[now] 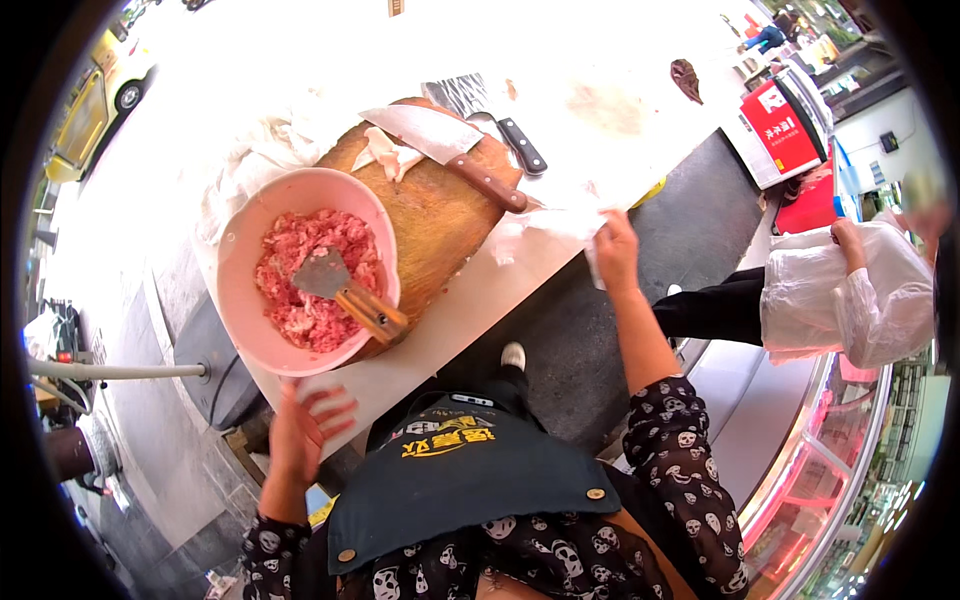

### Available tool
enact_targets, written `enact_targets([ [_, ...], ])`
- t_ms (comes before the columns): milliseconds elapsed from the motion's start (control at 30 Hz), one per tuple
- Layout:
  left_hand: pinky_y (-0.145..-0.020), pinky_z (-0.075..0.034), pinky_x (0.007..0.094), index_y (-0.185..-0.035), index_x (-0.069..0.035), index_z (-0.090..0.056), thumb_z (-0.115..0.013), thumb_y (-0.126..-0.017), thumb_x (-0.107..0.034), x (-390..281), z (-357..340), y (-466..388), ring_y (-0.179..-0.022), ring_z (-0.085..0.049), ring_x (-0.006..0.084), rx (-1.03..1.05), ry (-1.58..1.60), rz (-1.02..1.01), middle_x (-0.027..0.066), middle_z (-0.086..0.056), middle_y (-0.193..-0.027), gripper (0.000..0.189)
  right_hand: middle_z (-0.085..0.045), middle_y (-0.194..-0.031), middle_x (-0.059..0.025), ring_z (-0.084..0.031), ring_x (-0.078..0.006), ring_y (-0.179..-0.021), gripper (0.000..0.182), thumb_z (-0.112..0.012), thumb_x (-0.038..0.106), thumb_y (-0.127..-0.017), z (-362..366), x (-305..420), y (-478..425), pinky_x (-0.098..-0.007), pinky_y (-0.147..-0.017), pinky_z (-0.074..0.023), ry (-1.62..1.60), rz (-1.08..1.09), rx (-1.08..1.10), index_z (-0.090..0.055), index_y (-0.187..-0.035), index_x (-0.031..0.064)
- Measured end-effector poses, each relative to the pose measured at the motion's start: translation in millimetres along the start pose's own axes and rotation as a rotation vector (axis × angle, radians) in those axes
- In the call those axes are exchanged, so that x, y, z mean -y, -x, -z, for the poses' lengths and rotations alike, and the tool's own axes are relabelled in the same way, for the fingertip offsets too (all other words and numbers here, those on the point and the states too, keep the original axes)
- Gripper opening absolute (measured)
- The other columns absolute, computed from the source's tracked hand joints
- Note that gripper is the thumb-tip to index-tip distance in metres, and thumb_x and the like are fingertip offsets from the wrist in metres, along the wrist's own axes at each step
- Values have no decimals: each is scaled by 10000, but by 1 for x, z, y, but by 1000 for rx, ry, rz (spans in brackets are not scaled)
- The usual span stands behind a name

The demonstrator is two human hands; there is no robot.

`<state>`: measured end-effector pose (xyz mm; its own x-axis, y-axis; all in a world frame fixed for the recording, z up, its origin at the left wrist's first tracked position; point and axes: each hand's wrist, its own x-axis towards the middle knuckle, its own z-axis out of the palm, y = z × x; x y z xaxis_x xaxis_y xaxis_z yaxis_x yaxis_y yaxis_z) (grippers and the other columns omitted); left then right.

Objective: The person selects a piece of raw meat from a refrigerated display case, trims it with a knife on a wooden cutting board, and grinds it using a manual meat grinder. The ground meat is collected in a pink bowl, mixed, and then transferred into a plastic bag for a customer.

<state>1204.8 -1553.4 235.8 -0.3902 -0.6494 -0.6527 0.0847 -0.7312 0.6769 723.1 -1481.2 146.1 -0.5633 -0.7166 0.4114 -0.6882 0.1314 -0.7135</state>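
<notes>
My right hand grips a thin white sheet, perhaps a plastic bag or a cloth, at the table's near edge. Beneath a pink bowl my left hand hangs blurred, fingers apart and holding nothing. Inside the bowl is minced meat, with a metal scraper resting on it; its wooden handle lies over the rim. The bowl overlaps a thick wooden cutting board. A cleaver with a brown handle lies across the board, beside pale scraps of meat or fat.
A black-handled knife lies beyond the board on the white table. Crumpled white cloth sits behind the bowl. A person in a white top stands at right, near a lit display case. A pole rises from a dark base at left.
</notes>
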Motion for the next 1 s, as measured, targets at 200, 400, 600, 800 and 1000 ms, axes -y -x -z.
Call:
enact_targets([
  [200,-835,-450,312,-1252,-43,-466,-569,-874,-206,46,-107,-13,-921,-581,210,306,-409,-89,101,-571,-1070,424,-621,-723,-79,-587,-138,-584,314,-498,255,-929,64,51,-69,-235,-529,-444,-789,-485,181,-601,-760,12],
  [400,-960,-377,389,-1238,13,-465,-702,-761,-267,-16,-306,-74,-1128,-498,293,-127,-962,-1361,185,-494,-1223,602,-607,-694,-105,-608,-170,-521,260,-476,195,-927,104,49,-103,-245,-393,-460,-951,-431,636,-579,-776,10],
  [600,-870,-445,388,-1075,-1,-564,-673,-801,-239,-30,-341,-121,-938,-587,206,537,-684,-603,129,-626,-971,379,-609,-868,-128,-619,-194,-734,261,-478,209,-915,107,4,-132,-264,-554,-501,-1128,-192,642,-569,-997,-21],
  [800,-608,-494,297,-1004,-58,-521,-504,-914,-236,-27,-342,-114,-748,-642,180,61,-38,-437,102,-648,-828,200,-596,-806,-121,-566,-191,-681,358,-436,283,-918,69,-56,-96,-258,-522,-449,-1350,-737,430,-551,-1088,-9],
  [1000,-583,-481,296,-1067,-80,-499,-535,-905,-300,-19,-338,-118,-777,-644,203,-84,51,-483,106,-638,-926,276,-557,-749,-46,-522,-102,-616,248,-500,187,-851,76,7,-27,-186,-525,-409,-842,-559,939,-600,-986,4],
])
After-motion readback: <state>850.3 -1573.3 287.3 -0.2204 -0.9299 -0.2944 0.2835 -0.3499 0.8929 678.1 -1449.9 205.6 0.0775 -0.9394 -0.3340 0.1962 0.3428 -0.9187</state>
